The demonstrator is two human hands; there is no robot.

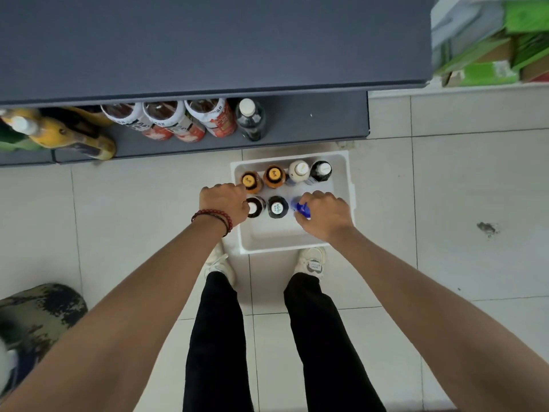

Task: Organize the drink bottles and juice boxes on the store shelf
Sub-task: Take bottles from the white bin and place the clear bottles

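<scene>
A white bin [341,157] on the floor holds several upright bottles: two orange-capped ones [274,175], a white one [298,171], and dark ones with white caps [277,206]. My left hand [222,203] is closed at the bin's left edge, touching a dark bottle [254,207]. My right hand [325,214] is closed on a blue-topped bottle [301,209] at the bin's right side. On the low grey shelf [312,120] stand red-and-white labelled bottles [214,117], a dark bottle [251,118] and yellow bottles [71,135].
A grey upper shelf [208,40] overhangs the lower one. Green cartons [490,55] are stacked at the top right. A camouflage-patterned object [32,316] sits on the tiled floor at lower left. My feet in white shoes [312,261] stand just behind the bin.
</scene>
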